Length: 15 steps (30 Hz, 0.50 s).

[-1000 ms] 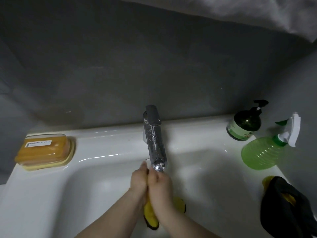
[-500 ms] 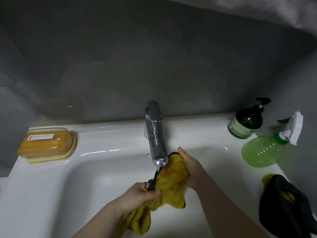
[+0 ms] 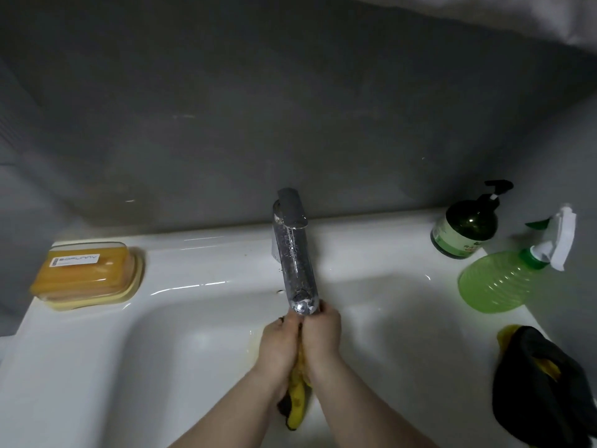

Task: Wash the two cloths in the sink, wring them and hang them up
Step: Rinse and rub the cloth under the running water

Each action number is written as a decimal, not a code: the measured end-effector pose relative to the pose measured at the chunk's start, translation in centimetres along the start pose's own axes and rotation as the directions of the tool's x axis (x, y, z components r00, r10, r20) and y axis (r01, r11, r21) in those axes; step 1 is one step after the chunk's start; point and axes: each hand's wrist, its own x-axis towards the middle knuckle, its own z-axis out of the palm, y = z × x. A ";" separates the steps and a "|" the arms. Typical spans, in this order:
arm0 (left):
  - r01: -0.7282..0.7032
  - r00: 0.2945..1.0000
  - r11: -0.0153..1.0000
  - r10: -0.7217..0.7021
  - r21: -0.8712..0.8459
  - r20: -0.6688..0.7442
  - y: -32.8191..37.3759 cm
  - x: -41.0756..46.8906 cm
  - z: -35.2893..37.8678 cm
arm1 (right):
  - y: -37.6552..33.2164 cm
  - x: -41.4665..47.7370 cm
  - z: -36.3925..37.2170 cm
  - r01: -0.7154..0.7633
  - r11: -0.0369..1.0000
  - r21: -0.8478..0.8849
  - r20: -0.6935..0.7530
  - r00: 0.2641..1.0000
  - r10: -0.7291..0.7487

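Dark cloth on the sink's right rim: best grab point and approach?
Probably pinch the raised fold atop the dark cloth, coming from above, over the basin: it lies crumpled in a heap, with the spray bottle close behind.

Gripping cloth (image 3: 297, 407) in sink (image 3: 161, 367) below tap (image 3: 295, 263); facing soap box (image 3: 87, 274) left, pump bottle (image 3: 465, 231), spray bottle (image 3: 497, 282), second cloth (image 3: 542, 389) right.

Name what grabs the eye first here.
The left hand and right hand squeeze a yellow cloth just under the faucet, mid-sink. A bright green spray bottle sits on the right rim, with a dark cloth heaped nearer the camera.
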 end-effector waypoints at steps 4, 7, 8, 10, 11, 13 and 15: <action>0.002 0.998 0.995 -0.008 -0.096 -0.059 1.0 0.6 -0.6 | 0.3 -1.2 0.9 0.111 0.973 -0.201 0.066 0.993 -0.100; 0.018 1.000 1.000 -0.018 0.009 -0.011 1.0 0.1 0.1 | -0.1 0.0 -0.1 0.098 0.985 -0.145 0.005 0.995 -0.099; 0.036 0.999 0.999 -0.036 -0.022 -0.014 1.5 0.2 0.0 | -0.1 -0.2 0.0 0.103 0.980 -0.167 0.018 0.995 -0.102; 0.031 0.997 0.999 -0.033 -0.033 -0.067 2.1 0.9 -0.5 | 0.4 -1.3 0.7 0.129 0.970 -0.204 0.104 0.989 -0.109; 0.027 0.997 1.000 -0.028 -0.014 -0.072 2.2 1.0 -0.5 | 0.5 -1.5 0.8 0.132 0.971 -0.202 0.106 0.988 -0.112; 0.032 0.999 0.998 -0.031 0.053 -0.017 1.9 0.5 -0.2 | 0.0 -0.6 0.2 0.085 0.989 -0.122 0.014 0.996 -0.084; 0.032 0.999 0.995 -0.030 0.098 -0.016 1.5 0.3 0.1 | 0.2 -0.1 -0.2 0.077 0.992 -0.104 -0.039 0.996 -0.081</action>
